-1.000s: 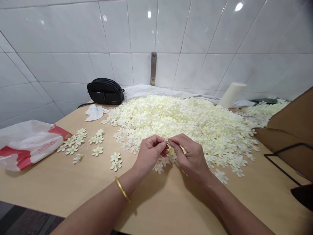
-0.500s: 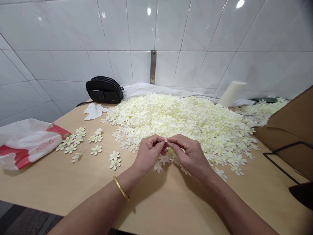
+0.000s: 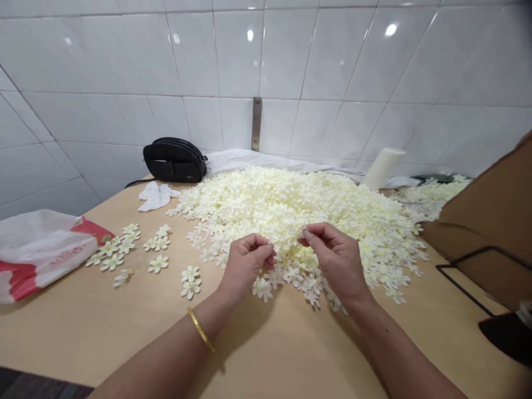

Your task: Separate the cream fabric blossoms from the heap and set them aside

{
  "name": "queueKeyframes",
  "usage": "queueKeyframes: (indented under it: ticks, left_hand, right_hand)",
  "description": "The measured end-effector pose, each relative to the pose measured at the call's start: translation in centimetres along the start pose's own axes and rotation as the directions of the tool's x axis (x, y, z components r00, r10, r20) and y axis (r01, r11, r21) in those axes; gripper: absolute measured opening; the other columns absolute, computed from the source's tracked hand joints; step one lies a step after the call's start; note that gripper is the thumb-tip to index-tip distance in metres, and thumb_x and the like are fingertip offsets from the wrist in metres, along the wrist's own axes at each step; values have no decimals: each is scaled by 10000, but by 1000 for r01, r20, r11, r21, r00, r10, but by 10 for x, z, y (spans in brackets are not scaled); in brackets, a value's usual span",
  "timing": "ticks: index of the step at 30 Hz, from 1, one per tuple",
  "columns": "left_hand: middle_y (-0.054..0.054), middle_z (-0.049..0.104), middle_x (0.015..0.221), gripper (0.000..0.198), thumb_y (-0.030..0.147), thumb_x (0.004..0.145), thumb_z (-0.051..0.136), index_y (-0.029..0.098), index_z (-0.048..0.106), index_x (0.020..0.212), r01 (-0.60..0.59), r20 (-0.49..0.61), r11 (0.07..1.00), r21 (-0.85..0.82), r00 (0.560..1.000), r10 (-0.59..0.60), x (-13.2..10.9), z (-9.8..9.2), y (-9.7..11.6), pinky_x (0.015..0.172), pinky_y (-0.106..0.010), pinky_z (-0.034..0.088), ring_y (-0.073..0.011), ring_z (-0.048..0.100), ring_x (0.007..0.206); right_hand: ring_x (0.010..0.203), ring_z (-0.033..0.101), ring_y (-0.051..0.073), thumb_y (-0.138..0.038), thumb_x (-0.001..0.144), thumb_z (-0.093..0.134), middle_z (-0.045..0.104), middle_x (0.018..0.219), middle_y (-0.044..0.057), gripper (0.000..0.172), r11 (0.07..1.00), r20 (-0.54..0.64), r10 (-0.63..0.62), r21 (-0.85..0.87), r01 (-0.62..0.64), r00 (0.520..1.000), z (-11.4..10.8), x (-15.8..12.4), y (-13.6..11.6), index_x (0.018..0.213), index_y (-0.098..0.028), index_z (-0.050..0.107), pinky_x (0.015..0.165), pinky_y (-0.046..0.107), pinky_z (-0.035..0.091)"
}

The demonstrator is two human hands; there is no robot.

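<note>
A large heap of pale yellow-white artificial flower heads (image 3: pixel 282 205) covers the middle of the table (image 3: pixel 266 354). My left hand (image 3: pixel 248 261), with a gold bangle (image 3: pixel 200 329) on its wrist, hovers at the heap's near edge. Its thumb and index finger are pinched; whatever they hold is too small to make out. To its right, my right hand (image 3: pixel 338 259) also pinches thumb against index finger over the flowers. A tiny whitish bit shows at those fingertips, and I cannot name it. The two hands are apart.
Several loose flowers (image 3: pixel 158 264) lie left of the heap, near a white-and-red plastic bag (image 3: pixel 45 249). Behind stand a black pouch (image 3: pixel 174 160), a crumpled tissue (image 3: pixel 155 196) and a white cone (image 3: pixel 383 168). Brown cardboard (image 3: pixel 486 221) and a black wire frame (image 3: pixel 465 288) are at right.
My hands were together, fingertips meeting at a small white piece; now they have drawn apart, the right one moving rightward. The view has tilted up slightly.
</note>
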State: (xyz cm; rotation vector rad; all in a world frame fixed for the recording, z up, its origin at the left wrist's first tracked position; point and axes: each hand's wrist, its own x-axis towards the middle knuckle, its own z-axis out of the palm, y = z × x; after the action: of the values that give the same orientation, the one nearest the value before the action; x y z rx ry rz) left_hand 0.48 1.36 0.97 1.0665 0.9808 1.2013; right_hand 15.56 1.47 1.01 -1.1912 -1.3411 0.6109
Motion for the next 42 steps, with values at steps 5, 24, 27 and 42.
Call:
queueKeyframes:
  ticks: [5, 24, 27, 42]
  left_hand:
    - [-12, 560, 552, 131, 224, 655, 576, 132, 509, 591, 13, -12, 1000, -13, 1000, -13, 1, -1, -2, 500, -232, 417, -98, 505, 493]
    - [-11, 556, 548, 153, 245, 649, 603, 118, 528, 604, 19, -2, 998, -61, 1000, -19, 5, -2, -5, 482, -223, 400, -88, 495, 473]
    - [-10, 558, 546, 155, 252, 638, 610, 118, 541, 603, 20, 1, 998, -55, 1000, -20, 4, -2, -4, 486, -221, 401, -88, 498, 477]
    - [-3, 550, 527, 112, 210, 667, 573, 110, 576, 617, -22, 111, 1000, -3, 994, 23, -1, 2, -1, 529, -218, 424, -84, 511, 501]
  right_hand:
    - [681, 579, 155, -231, 740, 524, 600, 719, 25, 88, 976, -179, -162, -173, 131, 970, -7, 12, 12, 751, -165, 582, 641, 289, 460]
    - [786, 503, 182, -144, 762, 478, 587, 785, 55, 132, 714, 111, -505, -503, 487, 856, 4, 2, 13, 824, -164, 593, 724, 346, 399]
    - [814, 508, 180, -134, 774, 471, 588, 833, 65, 200, 715, 175, -543, -416, 562, 821, 7, -4, 7, 935, -166, 585, 722, 338, 411]
    - [755, 551, 161, -159, 813, 425, 619, 800, 53, 231, 856, 372, -381, -205, 475, 847, 10, -8, 1, 917, -201, 627, 693, 304, 444]
